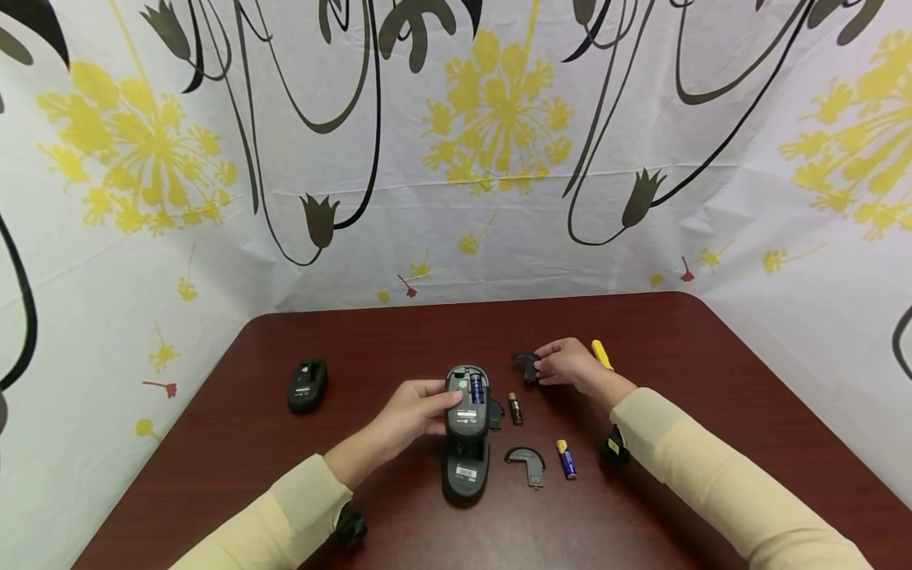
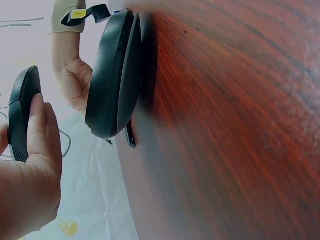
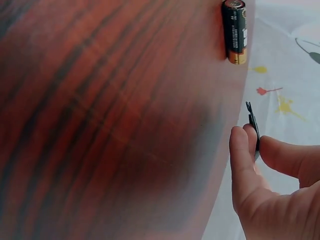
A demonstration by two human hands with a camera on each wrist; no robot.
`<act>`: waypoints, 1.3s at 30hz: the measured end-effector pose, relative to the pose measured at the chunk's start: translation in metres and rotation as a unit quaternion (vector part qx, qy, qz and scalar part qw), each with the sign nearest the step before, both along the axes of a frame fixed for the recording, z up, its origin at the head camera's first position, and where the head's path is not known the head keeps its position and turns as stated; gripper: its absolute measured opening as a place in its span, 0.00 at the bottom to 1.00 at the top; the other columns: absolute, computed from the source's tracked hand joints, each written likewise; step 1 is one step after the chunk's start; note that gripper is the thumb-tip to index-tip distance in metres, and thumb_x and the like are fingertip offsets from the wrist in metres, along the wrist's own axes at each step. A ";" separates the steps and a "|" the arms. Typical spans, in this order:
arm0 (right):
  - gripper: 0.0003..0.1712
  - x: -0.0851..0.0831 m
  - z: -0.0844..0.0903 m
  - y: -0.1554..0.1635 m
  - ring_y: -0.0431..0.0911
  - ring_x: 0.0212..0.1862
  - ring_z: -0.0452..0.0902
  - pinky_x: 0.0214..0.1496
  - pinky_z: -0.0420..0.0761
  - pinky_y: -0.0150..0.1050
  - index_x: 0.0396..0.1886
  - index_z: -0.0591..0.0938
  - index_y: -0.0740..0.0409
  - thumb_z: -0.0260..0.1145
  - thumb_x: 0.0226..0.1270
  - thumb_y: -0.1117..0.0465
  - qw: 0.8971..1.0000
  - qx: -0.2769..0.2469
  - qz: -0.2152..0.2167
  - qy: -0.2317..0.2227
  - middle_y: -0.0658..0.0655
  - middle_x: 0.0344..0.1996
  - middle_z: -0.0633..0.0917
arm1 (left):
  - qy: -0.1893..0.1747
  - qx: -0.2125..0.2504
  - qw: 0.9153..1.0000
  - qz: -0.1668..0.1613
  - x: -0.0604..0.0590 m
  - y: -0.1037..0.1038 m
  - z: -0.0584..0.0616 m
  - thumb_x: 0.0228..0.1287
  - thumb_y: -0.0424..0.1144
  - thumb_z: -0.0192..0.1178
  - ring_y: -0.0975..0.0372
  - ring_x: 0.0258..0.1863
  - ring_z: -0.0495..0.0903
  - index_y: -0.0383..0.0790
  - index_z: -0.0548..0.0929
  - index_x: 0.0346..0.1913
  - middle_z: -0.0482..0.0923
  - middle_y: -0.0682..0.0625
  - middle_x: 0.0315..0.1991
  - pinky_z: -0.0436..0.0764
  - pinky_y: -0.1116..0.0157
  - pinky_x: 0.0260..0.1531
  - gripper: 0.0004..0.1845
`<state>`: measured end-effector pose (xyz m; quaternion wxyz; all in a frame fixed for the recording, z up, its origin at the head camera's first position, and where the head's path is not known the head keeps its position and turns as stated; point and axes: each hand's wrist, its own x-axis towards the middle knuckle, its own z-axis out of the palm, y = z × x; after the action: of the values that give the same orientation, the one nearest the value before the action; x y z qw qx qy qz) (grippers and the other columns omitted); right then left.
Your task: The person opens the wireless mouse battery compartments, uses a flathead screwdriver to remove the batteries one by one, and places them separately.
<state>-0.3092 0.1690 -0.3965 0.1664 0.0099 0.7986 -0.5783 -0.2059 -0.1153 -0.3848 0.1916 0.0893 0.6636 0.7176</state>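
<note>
In the head view my left hand [image 1: 413, 412] grips a black wireless mouse [image 1: 466, 419], underside up. Its battery bay is uncovered, and a blue battery [image 1: 476, 388] lies inside. My right hand [image 1: 570, 366], farther back on the right, pinches a dark curved battery cover [image 1: 526, 364] between thumb and fingers. The right wrist view shows this cover [image 3: 254, 127] edge-on, off the tabletop. A second upturned mouse [image 1: 465, 475], its bay uncovered too, rests on the table just in front of the held one. In the left wrist view, the held mouse [image 2: 20, 115] is raised above the table.
A third upturned mouse [image 1: 308, 386] lies at the left. Right of the held mouse are a black-and-gold battery [image 1: 515, 408], a blue-and-yellow battery [image 1: 566, 459], a hook-shaped cover [image 1: 530, 463] and another partly hidden cover [image 1: 495, 415]. A yellow object [image 1: 602, 353] lies behind the right wrist.
</note>
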 end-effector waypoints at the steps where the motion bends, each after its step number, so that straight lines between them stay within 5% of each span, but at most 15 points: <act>1: 0.21 -0.001 -0.001 0.000 0.59 0.51 0.79 0.49 0.82 0.48 0.61 0.69 0.77 0.56 0.72 0.73 1.000 0.003 0.002 -0.002 0.74 0.54 0.75 | -0.001 0.000 1.000 0.001 0.000 0.000 0.000 0.69 0.39 0.60 0.55 0.40 0.85 0.26 0.74 0.62 0.82 0.37 0.48 0.84 0.59 0.42 0.24; 12: 0.16 -0.003 -0.007 -0.001 0.52 0.43 0.81 0.47 0.83 0.48 0.55 0.75 0.76 0.58 0.70 0.73 1.000 0.026 0.009 -0.011 0.67 0.43 0.80 | 0.002 -0.001 1.000 0.000 0.000 -0.001 0.000 0.69 0.39 0.60 0.56 0.39 0.85 0.25 0.74 0.61 0.82 0.37 0.48 0.84 0.59 0.42 0.25; 39: 0.13 0.001 -0.009 -0.001 0.52 0.40 0.80 0.41 0.85 0.44 0.50 0.78 0.76 0.60 0.69 0.72 0.996 0.084 0.023 0.011 0.65 0.40 0.81 | 0.005 0.012 1.000 -0.004 0.001 0.000 0.000 0.69 0.37 0.59 0.56 0.38 0.85 0.23 0.73 0.62 0.81 0.36 0.48 0.84 0.58 0.41 0.24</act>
<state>-0.3079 0.1675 -0.4059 0.1690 -0.0011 0.8463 -0.5052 -0.2052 -0.1151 -0.3851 0.1900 0.0975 0.6558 0.7241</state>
